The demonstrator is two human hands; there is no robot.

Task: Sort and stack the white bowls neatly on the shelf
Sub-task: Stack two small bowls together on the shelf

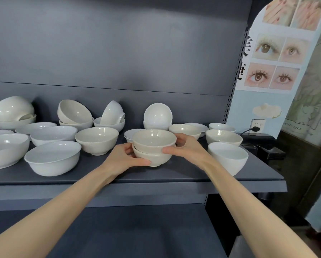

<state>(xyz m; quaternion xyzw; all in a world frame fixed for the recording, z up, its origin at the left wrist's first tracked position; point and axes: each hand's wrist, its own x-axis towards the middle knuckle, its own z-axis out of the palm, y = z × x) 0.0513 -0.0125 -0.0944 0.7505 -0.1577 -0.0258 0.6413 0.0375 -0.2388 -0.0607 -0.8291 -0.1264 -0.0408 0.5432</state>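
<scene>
A stack of two cream-white bowls [153, 146] stands at the middle of the dark grey shelf [156, 183]. My left hand [126, 158] grips the lower bowl from the left, thumb under its side. My right hand [185, 146] grips the stack from the right, thumb along the upper bowl's wall. Several other white bowls lie around: a cream bowl [96, 139] just left, a wide white bowl [52, 157] front left, a white bowl [228, 157] front right.
Tilted bowls lean in others at the back: [12, 108], [74, 111], [112, 112], [157, 113]. More bowls sit at back right [223, 137]. The shelf's right upright [230, 101], a poster [275, 58] and a plugged wall socket [256, 126] lie to the right.
</scene>
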